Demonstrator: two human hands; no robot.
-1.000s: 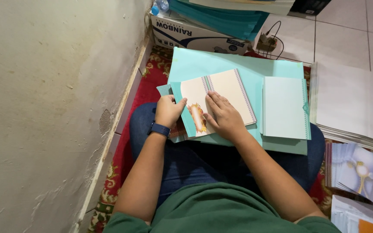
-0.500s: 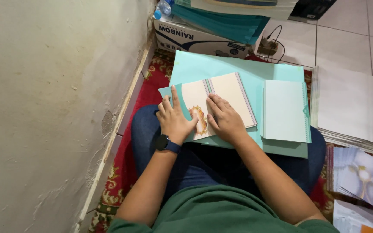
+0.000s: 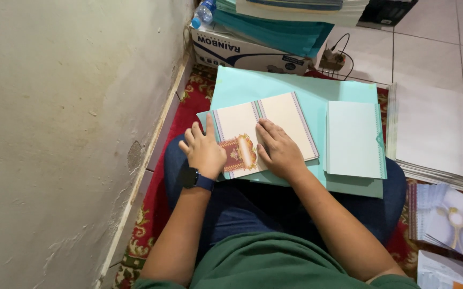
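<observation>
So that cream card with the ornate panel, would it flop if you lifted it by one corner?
Probably only a little. The cream card lies flat with crisp edges under both hands, so it looks like stiff cardstock. It seems thin and light, and could slide easily on the smooth turquoise sheet beneath.

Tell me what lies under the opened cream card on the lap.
Under the cream card lies a large mint-green sheet, with a smaller mint stack beside it. The left hand and right hand press on the card, hiding part of it; anything beneath the sheet is covered.
</observation>
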